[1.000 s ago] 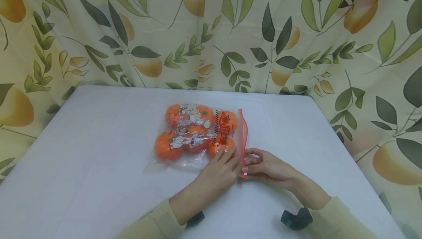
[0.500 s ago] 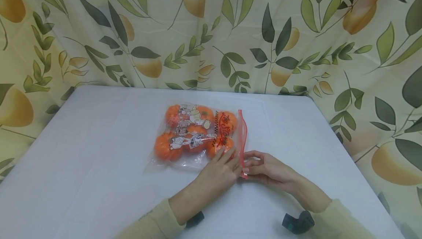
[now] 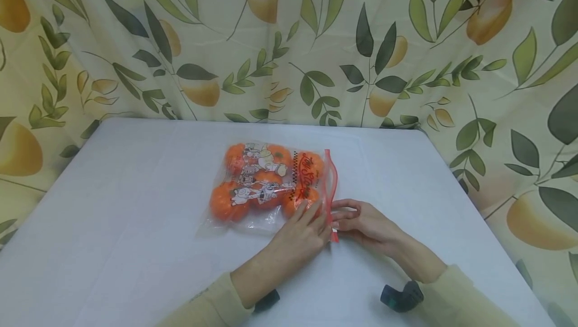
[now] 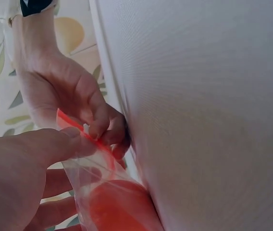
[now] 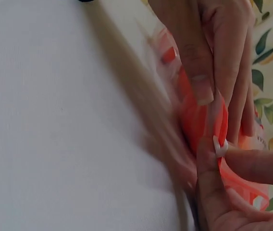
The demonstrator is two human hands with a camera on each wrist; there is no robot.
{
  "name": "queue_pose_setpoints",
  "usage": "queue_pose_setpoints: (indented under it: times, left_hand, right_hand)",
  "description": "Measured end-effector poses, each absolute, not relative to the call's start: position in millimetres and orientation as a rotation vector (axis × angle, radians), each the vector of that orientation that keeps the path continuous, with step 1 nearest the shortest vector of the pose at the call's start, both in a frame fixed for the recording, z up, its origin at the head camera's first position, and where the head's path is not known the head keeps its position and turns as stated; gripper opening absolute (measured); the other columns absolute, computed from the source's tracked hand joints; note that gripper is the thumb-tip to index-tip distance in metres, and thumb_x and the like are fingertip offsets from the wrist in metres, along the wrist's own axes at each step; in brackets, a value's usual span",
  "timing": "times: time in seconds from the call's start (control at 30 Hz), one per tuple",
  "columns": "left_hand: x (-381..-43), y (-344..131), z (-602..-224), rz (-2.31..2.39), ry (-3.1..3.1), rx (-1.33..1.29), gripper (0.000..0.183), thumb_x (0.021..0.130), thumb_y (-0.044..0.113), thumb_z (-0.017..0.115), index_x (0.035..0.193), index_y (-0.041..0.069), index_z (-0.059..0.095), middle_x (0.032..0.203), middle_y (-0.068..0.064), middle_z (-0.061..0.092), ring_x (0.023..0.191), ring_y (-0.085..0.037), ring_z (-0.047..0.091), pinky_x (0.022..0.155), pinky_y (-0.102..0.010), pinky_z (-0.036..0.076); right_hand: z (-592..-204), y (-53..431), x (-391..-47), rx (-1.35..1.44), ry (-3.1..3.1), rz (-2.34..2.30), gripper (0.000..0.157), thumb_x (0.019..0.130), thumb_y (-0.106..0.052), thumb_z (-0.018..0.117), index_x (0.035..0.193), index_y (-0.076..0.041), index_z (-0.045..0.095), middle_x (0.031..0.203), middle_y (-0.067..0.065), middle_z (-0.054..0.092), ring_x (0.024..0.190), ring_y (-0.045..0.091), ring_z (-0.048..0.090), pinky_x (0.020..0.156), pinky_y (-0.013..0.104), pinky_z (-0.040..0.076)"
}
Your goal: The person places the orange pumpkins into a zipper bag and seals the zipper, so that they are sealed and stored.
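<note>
A clear zip bag (image 3: 266, 224) with cartoon figures and red lettering lies on the table. Inside are several round, ribbed orange things (image 3: 229, 200), one showing a green spot on top. Along the bag's right side runs a red zip strip (image 3: 333, 181) with a white slider (image 5: 220, 147). My left hand (image 3: 300, 239) lies over the bag's near right corner, its thumb (image 4: 55, 144) and fingers pinching the plastic beside the strip. From the right, my right hand (image 3: 368, 226) pinches the slider between thumb and finger. The strip stands partly apart in the middle.
A white-covered table (image 3: 135, 206) spreads around the bag. Behind it hangs a curtain (image 3: 253, 41) printed with leaves and fruit. Dark devices, one of them the right wrist device (image 3: 402, 297), sit below both wrists.
My right hand has shifted slightly up along the strip, and the white slider sits a little farther from the near end. My left hand and the bag stay nearly still.
</note>
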State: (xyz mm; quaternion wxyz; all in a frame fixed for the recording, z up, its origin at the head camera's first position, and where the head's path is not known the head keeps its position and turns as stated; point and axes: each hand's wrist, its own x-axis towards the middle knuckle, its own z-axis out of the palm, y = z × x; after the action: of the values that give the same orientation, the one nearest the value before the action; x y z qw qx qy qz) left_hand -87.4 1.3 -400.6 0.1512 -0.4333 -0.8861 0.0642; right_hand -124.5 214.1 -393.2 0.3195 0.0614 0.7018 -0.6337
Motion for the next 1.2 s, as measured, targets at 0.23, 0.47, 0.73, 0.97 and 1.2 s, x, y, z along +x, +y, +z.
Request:
queue_pose_setpoints:
  times: [0.23,0.47,0.73,0.97,1.2]
  left_hand:
    - [-87.6,0.1,-399.0,0.145,-2.605,-1.216,0.05,0.088,0.024,0.075,0.136,0.018,0.062,0.143,0.0,0.058,0.142,-0.022,0.045,0.117,-0.04,0.038]
    - [-87.7,-0.2,-398.5,0.202,-2.566,-1.227,0.045,0.088,0.025,0.076,0.132,0.021,0.066,0.14,0.0,0.061,0.14,-0.023,0.047,0.116,-0.04,0.039]
    - [-87.4,-0.7,-396.5,0.17,-2.603,-1.273,0.046,0.089,0.027,0.075,0.134,0.021,0.064,0.142,-0.002,0.06,0.142,-0.026,0.045,0.116,-0.043,0.039]
    - [-87.4,-1.1,-397.0,0.174,-2.598,-1.277,0.05,0.088,0.027,0.075,0.137,0.022,0.061,0.144,0.001,0.057,0.143,-0.024,0.043,0.116,-0.042,0.038]
    - [-87.7,-1.3,-395.5,0.15,-2.609,-1.279,0.046,0.089,0.023,0.074,0.134,0.025,0.064,0.146,0.002,0.056,0.143,-0.023,0.043,0.117,-0.04,0.037]
  right_hand:
    - [-392.4,217.7,-122.7,0.093,1.716,-1.637,0.063,0.096,-0.008,0.061,0.146,0.009,0.027,0.108,0.009,0.073,0.102,0.017,0.071,0.093,0.03,0.057]
    - [-394.6,217.3,-123.1,0.086,1.678,-1.653,0.061,0.096,-0.007,0.061,0.145,0.009,0.029,0.102,0.007,0.075,0.099,0.018,0.072,0.091,0.029,0.057]
    - [-395.8,213.4,-127.0,0.108,1.838,-1.656,0.055,0.095,-0.007,0.063,0.141,0.01,0.039,0.103,0.006,0.074,0.096,0.015,0.071,0.087,0.029,0.059]
    - [-397.8,213.3,-130.8,0.117,1.874,-1.656,0.049,0.096,-0.009,0.061,0.136,0.013,0.045,0.109,0.007,0.071,0.095,0.014,0.07,0.086,0.028,0.059]
    - [-400.1,220.2,-127.8,0.03,1.752,-1.588,0.034,0.098,-0.012,0.06,0.123,0.01,0.058,0.104,0.007,0.072,0.092,0.017,0.071,0.086,0.031,0.059]
